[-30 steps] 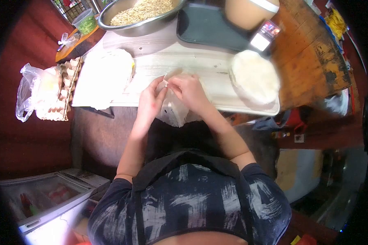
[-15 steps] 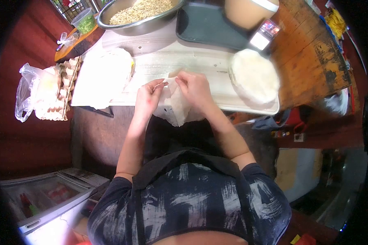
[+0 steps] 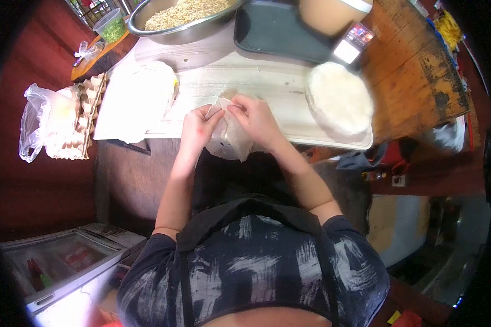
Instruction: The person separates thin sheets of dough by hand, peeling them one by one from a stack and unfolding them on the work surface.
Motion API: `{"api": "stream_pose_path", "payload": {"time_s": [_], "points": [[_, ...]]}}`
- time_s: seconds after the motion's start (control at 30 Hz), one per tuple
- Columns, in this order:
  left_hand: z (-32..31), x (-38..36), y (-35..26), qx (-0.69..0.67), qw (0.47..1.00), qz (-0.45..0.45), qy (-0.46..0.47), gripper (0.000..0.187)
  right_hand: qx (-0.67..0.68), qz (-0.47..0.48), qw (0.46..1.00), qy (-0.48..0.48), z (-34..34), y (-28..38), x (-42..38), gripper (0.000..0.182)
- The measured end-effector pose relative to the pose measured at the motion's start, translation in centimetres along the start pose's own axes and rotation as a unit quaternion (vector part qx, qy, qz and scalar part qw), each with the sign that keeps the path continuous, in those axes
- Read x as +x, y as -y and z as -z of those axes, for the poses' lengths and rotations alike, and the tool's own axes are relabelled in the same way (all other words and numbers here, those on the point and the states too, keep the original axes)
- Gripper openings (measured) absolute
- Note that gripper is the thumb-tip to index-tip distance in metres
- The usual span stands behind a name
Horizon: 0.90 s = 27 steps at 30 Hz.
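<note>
A thin, whitish translucent sheet hangs between my hands over the near edge of the white board. My left hand pinches its upper edge from the left. From the right, my right hand pinches the same edge close to the left fingertips. A white stack of round sheets lies on the board to the right. Another white pile, washed out by glare, is on the left.
Behind the board are a metal bowl of shredded food, a dark tray, a tan container and a phone. Egg cartons stand left, below a tub of chopped greens. A glass-topped freezer is lower left.
The sheet has been drawn up a little, and its lower corner hangs higher. Both hands remain pinched on it, with the fingers slightly shifted.
</note>
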<state>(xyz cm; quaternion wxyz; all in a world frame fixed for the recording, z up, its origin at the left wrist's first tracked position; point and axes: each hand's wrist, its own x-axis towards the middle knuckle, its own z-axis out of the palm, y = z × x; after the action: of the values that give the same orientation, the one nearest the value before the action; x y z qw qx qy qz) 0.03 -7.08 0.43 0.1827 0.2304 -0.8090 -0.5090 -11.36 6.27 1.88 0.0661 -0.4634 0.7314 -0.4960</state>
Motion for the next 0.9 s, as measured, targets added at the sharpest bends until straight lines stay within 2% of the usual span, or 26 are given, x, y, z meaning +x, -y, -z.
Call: {"api": "stream_pose_path", "payload": {"time_s": [0.3, 0.37, 0.5, 0.57, 0.7, 0.77, 0.83, 0.9], "points": [[0.4, -0.3, -0.4, 0.052, 0.997, 0.016, -0.058, 0.023, -0.032, -0.021, 0.998, -0.042, 0.2, -0.5, 0.0, 0.018], [0.4, -0.3, -0.8, 0.068, 0.995, 0.017, -0.064, 0.021, -0.1, -0.014, 0.993, -0.057, 0.0, -0.4, -0.1, 0.017], [0.5, -0.2, -0.6, 0.069, 0.995, 0.009, -0.065, 0.02, -0.118, 0.036, 0.989, -0.077, -0.1, -0.3, -0.1, 0.017], [0.7, -0.3, -0.9, 0.037, 0.996, 0.022, -0.077, 0.02, -0.047, -0.032, 0.996, -0.061, 0.2, -0.3, -0.1, 0.02], [1.0, 0.5, 1.2, -0.007, 0.997, 0.026, -0.07, 0.02, 0.015, -0.028, 0.999, 0.013, 0.3, -0.5, -0.7, 0.025], [1.5, 0.7, 1.5, -0.04, 0.996, 0.012, -0.078, 0.02, 0.05, -0.026, 0.994, 0.091, -0.2, -1.5, -0.9, 0.03], [1.9, 1.0, 2.3, -0.051, 0.994, 0.016, -0.096, 0.019, 0.053, -0.059, 0.992, 0.1, 0.0, -1.6, -0.5, 0.028], [2.4, 0.9, 1.9, 0.08, 0.986, -0.011, -0.145, 0.021, 0.057, -0.094, 0.988, 0.107, 0.5, -0.8, 0.0, 0.026]]}}
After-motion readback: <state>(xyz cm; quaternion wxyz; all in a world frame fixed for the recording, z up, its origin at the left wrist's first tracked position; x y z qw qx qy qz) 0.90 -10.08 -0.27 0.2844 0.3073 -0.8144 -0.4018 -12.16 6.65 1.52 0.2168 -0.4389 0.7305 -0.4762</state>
